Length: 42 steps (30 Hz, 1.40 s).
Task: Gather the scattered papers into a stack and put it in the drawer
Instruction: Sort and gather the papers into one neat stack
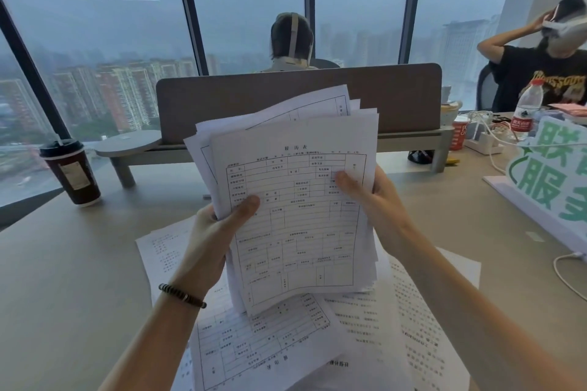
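Above the bench (63, 279), an uneven stack of printed forms (295, 200) stands upright, pinched at its sides by the left hand (219, 232) and the right hand (371, 203). Loose sheets (365, 333) lie beneath; a coffee cup (71, 171) stands far left.

The stack of printed forms (295, 200) is thin white matt paper, as are the loose sheets (365, 327) under it. The worktop (73, 263) looks a smooth, matt beige laminate. The desk divider (254, 98) seems grey felt-like cloth. The water bottle (527, 111) is clear glossy plastic; the coffee cup (73, 171) has a dark plastic lid.
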### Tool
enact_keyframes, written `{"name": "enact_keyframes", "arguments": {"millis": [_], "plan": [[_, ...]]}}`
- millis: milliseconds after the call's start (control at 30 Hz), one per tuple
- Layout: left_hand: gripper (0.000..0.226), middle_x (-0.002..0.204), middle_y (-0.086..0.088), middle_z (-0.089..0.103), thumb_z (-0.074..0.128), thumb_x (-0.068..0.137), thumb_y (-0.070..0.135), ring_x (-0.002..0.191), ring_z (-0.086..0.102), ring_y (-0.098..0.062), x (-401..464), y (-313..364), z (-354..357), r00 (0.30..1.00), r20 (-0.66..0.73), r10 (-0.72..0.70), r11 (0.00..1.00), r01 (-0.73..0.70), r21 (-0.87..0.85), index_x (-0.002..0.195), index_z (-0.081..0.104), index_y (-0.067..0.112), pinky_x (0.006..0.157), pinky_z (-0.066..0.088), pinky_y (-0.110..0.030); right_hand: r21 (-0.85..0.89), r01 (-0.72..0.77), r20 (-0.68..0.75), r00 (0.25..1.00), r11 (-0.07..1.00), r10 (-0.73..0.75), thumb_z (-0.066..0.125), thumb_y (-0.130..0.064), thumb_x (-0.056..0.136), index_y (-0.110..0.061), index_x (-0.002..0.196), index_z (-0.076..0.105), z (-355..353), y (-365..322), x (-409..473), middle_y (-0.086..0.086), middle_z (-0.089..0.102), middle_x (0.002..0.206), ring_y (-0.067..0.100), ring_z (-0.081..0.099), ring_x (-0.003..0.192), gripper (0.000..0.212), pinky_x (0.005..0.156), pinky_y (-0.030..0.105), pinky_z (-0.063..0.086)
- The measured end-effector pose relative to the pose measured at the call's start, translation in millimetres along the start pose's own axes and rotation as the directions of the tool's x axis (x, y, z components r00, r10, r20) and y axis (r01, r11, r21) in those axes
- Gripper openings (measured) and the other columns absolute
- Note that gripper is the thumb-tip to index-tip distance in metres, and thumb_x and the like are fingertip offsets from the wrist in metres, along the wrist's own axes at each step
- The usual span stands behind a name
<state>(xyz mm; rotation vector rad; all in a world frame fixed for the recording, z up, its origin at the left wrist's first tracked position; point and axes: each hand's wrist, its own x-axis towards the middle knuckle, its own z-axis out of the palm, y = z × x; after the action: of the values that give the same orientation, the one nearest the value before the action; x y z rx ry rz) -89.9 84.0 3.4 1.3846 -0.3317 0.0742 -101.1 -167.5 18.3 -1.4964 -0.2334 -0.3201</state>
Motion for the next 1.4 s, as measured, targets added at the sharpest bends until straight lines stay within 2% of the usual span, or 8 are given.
{"name": "enact_keyframes", "arguments": {"millis": [200,400,667,767,900,1067,1267,1400], "plan": [[0.033,0.104,-0.008,0.078,0.086,0.074,0.023,0.099,0.074,-0.029,-5,-14,4,0.997,-0.071,-0.014,0.996,0.020,0.082,0.104,0.076,0.013,0.083,0.059,-0.045,0.006,-0.056,-0.062,0.996,0.998,0.056,0.080,-0.020,0.081,-0.019,0.120,0.066,9,29,-10,-0.006,0.076,0.108,0.016,0.073,0.098,0.042,0.075,0.028,0.061],[0.016,0.102,-0.008,0.078,0.070,0.088,0.011,0.096,0.074,-0.026,-1,-3,14,0.984,-0.163,0.076,0.996,-0.067,0.059,0.103,0.074,0.009,0.078,0.061,-0.041,-0.054,0.001,-0.160,0.987,0.999,-0.010,0.081,-0.028,0.081,-0.024,0.121,0.060,20,20,-6,-0.008,0.072,0.114,0.015,0.071,0.102,0.045,0.083,0.040,0.062],[0.030,0.114,-0.005,0.075,0.054,0.088,0.037,0.104,0.072,-0.025,0,-9,12,0.999,-0.029,-0.021,0.996,0.018,-0.089,0.105,0.077,0.030,0.083,0.060,-0.043,-0.199,0.149,-0.162,0.970,0.969,-0.182,0.063,-0.057,0.082,-0.021,0.121,0.052,8,2,-1,-0.009,0.068,0.113,0.016,0.068,0.102,0.054,0.080,0.038,0.062],[0.031,0.114,-0.006,0.075,0.058,0.086,0.035,0.105,0.072,-0.026,-3,-15,12,0.999,-0.022,-0.027,0.998,0.026,-0.059,0.112,0.071,0.024,0.083,0.060,-0.041,-0.138,0.115,-0.147,0.980,0.984,-0.136,0.066,-0.059,0.076,-0.016,0.122,0.053,2,14,-2,-0.003,0.069,0.115,0.019,0.069,0.102,0.064,0.082,0.044,0.062],[0.022,0.108,-0.007,0.077,0.072,0.087,0.020,0.101,0.073,-0.027,-5,-17,16,0.999,-0.051,0.002,0.999,0.000,0.041,0.108,0.074,0.016,0.083,0.060,-0.045,-0.038,0.036,-0.130,0.991,0.999,-0.041,0.076,-0.043,0.081,-0.020,0.123,0.056,5,42,-11,-0.003,0.071,0.118,0.019,0.070,0.105,0.051,0.085,0.049,0.060],[0.017,0.101,-0.004,0.078,0.072,0.087,0.014,0.094,0.075,-0.021,-3,-11,27,0.991,-0.125,0.052,0.992,-0.037,0.120,0.104,0.074,0.014,0.079,0.062,-0.042,-0.055,0.081,-0.229,0.969,0.995,-0.091,0.076,-0.035,0.084,-0.022,0.112,0.055,12,35,-13,-0.011,0.072,0.108,0.010,0.071,0.098,0.037,0.080,0.038,0.062],[0.030,0.107,-0.003,0.077,0.079,0.081,0.024,0.100,0.073,-0.021,-6,-10,21,0.994,-0.095,0.061,0.996,-0.055,0.066,0.110,0.073,0.015,0.080,0.060,-0.039,-0.280,0.182,-0.274,0.926,0.943,-0.260,0.069,-0.048,0.081,-0.021,0.117,0.045,14,21,-18,-0.017,0.065,0.109,-0.002,0.065,0.095,0.051,0.071,0.019,0.059],[0.031,0.109,-0.004,0.077,0.079,0.082,0.019,0.103,0.072,-0.023,-10,-25,15,0.999,-0.031,-0.011,0.993,0.015,0.116,0.112,0.073,0.016,0.083,0.060,-0.039,-0.184,0.118,-0.251,0.954,0.976,-0.163,0.074,-0.042,0.083,-0.022,0.124,0.047,12,37,-24,-0.017,0.067,0.112,-0.001,0.067,0.097,0.053,0.075,0.027,0.062]]}}
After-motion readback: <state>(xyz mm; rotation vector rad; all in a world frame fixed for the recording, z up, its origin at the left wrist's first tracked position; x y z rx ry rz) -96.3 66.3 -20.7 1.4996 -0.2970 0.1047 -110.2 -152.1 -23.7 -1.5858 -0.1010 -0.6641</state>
